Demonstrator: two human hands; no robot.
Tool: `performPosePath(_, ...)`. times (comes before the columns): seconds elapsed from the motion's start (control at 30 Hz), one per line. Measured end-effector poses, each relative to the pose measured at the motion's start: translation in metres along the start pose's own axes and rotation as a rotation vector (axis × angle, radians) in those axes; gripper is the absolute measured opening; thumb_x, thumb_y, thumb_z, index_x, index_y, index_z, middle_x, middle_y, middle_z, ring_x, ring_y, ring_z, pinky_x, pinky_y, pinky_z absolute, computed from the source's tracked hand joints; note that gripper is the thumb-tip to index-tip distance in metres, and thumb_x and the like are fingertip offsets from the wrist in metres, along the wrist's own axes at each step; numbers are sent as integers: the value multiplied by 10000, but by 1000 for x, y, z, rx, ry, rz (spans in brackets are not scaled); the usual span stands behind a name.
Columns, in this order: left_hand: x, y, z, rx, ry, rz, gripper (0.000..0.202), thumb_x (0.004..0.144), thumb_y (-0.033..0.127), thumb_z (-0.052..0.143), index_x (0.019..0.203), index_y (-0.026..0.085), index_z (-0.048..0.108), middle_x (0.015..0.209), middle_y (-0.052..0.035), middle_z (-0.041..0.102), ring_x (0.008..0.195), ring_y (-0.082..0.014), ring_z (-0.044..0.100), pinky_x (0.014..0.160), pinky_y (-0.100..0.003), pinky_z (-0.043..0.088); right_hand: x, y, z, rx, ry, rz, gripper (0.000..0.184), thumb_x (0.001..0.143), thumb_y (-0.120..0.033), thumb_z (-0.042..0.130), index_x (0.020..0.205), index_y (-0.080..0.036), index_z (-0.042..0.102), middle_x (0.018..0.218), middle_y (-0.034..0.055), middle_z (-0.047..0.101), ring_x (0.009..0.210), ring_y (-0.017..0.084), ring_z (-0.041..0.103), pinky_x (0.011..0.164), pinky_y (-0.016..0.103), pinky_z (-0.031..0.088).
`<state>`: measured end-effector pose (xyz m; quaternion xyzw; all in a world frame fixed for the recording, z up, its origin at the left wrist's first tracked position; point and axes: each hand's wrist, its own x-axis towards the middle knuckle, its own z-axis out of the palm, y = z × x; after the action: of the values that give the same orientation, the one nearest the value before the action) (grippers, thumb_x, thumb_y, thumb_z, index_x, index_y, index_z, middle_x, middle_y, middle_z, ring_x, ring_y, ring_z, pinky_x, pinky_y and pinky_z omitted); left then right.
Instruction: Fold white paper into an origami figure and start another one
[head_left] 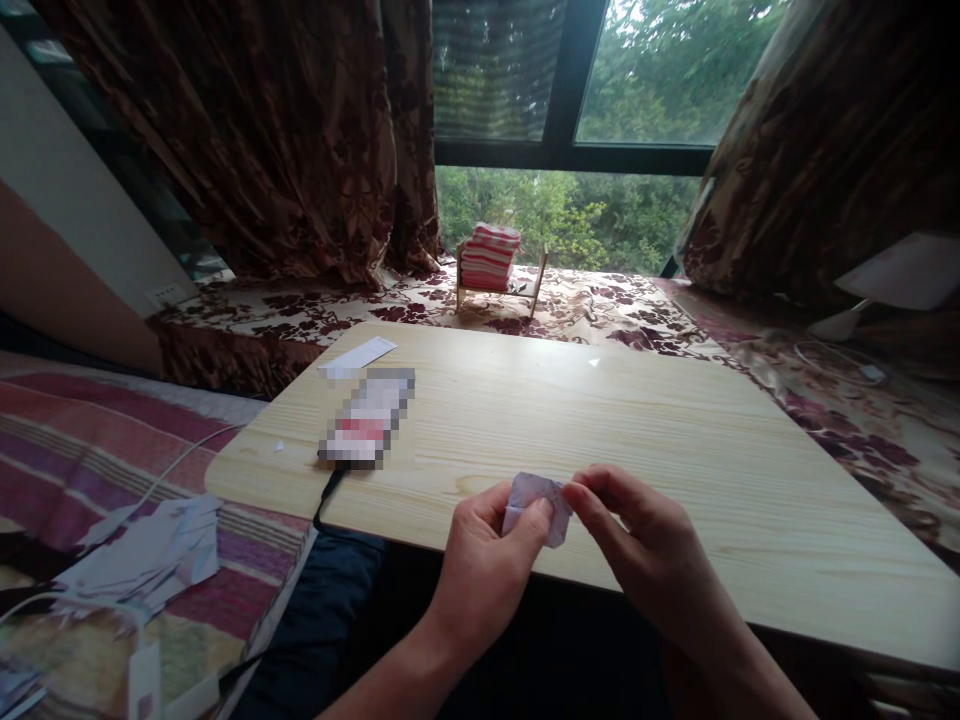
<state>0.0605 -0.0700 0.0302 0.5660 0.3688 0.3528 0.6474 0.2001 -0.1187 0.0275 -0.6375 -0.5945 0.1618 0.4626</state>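
A small folded piece of pale patterned paper [536, 498] is held over the near edge of a light wooden table [600, 420]. My left hand [484, 565] pinches its left side with thumb and fingers closed on it. My right hand [637, 545] pinches its right edge, fingers curled together. Both hands meet at the paper, just in front of my body.
A phone [367, 418] with a black cable lies on the table's left part, a white paper strip [358, 357] behind it. Paper scraps [150, 555] lie on the striped bedding at left. A small wooden rack with striped cloth [491, 262] stands by the window.
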Motion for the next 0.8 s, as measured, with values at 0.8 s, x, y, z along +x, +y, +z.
performPosePath(0.8,4,-3,-21,53,-173,-48,462,887,494,467,772,99,678,709,-47,607,735,-164,526,700,-252,410,7,13,-12,86,-122,109,324,894,-373,501,649,-174,573,581,-16,555,551,107,492,504,210,391)
